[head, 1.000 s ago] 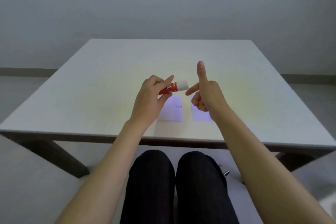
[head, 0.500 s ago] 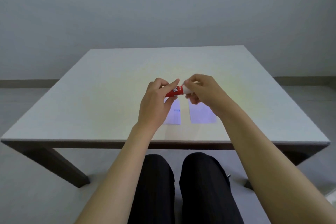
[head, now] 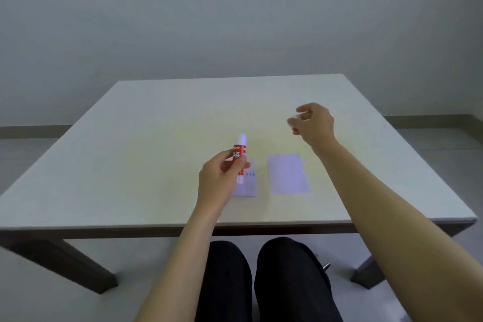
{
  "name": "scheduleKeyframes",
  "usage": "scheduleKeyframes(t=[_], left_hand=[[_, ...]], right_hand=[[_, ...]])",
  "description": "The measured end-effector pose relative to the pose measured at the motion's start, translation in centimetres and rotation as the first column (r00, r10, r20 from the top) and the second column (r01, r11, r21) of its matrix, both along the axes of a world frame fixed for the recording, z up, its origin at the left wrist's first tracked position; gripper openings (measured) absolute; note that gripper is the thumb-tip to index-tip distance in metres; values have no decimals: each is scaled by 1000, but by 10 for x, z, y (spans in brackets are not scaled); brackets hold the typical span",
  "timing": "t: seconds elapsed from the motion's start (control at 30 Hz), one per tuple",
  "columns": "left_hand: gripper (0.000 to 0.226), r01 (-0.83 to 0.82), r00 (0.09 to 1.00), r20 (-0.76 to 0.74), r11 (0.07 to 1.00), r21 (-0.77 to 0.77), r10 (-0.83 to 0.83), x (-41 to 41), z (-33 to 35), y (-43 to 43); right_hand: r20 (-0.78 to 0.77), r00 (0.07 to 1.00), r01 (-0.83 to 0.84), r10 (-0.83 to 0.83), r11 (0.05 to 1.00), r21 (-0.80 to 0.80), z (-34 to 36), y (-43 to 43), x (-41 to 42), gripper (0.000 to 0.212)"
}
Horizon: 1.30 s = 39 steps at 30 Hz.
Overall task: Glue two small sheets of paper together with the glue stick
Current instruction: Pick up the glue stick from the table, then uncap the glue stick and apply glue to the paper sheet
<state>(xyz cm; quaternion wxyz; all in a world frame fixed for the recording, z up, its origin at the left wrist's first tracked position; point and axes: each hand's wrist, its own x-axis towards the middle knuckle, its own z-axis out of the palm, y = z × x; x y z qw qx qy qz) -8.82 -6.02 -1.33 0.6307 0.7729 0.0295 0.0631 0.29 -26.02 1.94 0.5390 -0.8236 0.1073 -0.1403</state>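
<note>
Holding a glue stick (head: 240,155) upright, the left hand (head: 218,180) hovers above one sheet (head: 248,185). Right hand (head: 315,124) hangs apart, fingers (head: 296,121) curled; contents unclear. Second sheet (head: 287,173) lies on the table (head: 130,138).

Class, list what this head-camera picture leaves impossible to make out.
- Right hand: motion-blurred; whether it holds the cap is unclear.
- Left paper sheet: partly hidden by the left hand and glue stick.
- Blue print on that sheet: too small to read.

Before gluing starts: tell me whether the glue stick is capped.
Cannot tell: glue stick, upright in the left hand, has a blurred white top.
</note>
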Motion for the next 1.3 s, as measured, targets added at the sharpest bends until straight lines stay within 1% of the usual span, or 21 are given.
scheduleKeyframes(t=[0.07, 0.1, 0.23, 0.33, 0.4, 0.43, 0.47, 0.5, 0.53, 0.57, 0.63, 0.67, 0.73, 0.8, 0.93, 1.0, 1.07, 1.13, 1.2, 1.27, 1.3], left_hand=[[11, -33, 995, -100, 956, -292, 4, -4, -4, -2], [14, -57, 993, -115, 933, -354, 17, -5, -5, -1], [21, -76, 994, -103, 890, -449, 34, -5, 0, 4], [19, -76, 996, -79, 860, -504, 42, -5, 8, 9], [13, -118, 993, -85, 822, -557, 85, -6, 12, 9], [13, -144, 989, -93, 797, -587, 111, -7, 12, 8], [12, -166, 986, -101, 770, -616, 132, -7, 12, 6], [12, -182, 983, -108, 740, -647, 147, -8, 13, 3], [12, -197, 980, -116, 705, -681, 162, -9, 13, -1], [12, -212, 976, -123, 668, -713, 179, -10, 14, -5], [13, -234, 968, -123, 611, -757, 218, -13, 16, -12], [12, -236, 965, -115, 597, -766, 235, -15, 18, -15], [9, -235, 961, -92, 597, -767, 260, -20, 20, -19], [8, -230, 959, -80, 585, -778, 270, -25, 21, -22], [11, -224, 961, -98, 523, -823, 258, -30, 26, -23], [11, -211, 965, -89, 528, -822, 247, -31, 29, -24], [15, -195, 971, -74, 565, -802, 229, -34, 30, -27], [19, -180, 976, -66, 593, -785, 208, -37, 30, -28], [18, -177, 975, -60, 591, -787, 212, -38, 30, -27], [17, -180, 972, -48, 599, -780, 230, -37, 32, -25], [18, -179, 971, -43, 602, -779, 233, -36, 33, -24]], right_hand=[[-53, 997, 40, -53, 972, -231, -18, -12, 11, 35], [-65, 996, 33, -56, 952, -303, -27, -16, 13, 39], [-47, 999, -32, 12, 892, -450, -51, -22, 17, 49], [-96, 994, -92, 46, 823, -561, -50, -24, 13, 59], [-88, 996, -73, 20, 752, -655, -42, -19, 4, 73], [-41, 999, -33, 7, 738, -674, -36, -11, -5, 78], [30, 999, 0, 25, 772, -635, -30, -1, -16, 78], [97, 992, -21, 85, 849, -527, -25, 10, -30, 75], [143, 973, -118, 180, 926, -359, -21, 23, -47, 70], [169, 942, -263, 291, 950, -169, -19, 35, -66, 65], [177, 871, -478, 457, 873, 99, -19, 54, -97, 51], [184, 857, -509, 481, 844, 166, -21, 60, -108, 42], [218, 877, -474, 427, 844, 253, -23, 68, -119, 27], [248, 898, -429, 363, 848, 310, -21, 73, -121, 19], [229, 913, -398, 337, 860, 319, -15, 84, -121, 12], [161, 940, -339, 300, 867, 365, -13, 91, -120, 26], [32, 970, -233, 241, 884, 405, -11, 94, -119, 42], [-46, 971, -184, 236, 851, 492, -5, 91, -119, 46], [30, 964, -245, 264, 840, 485, -3, 86, -121, 40], [183, 930, -367, 320, 850, 378, -2, 82, -126, 19], [246, 906, -412, 344, 849, 330, -4, 81, -128, 17]])
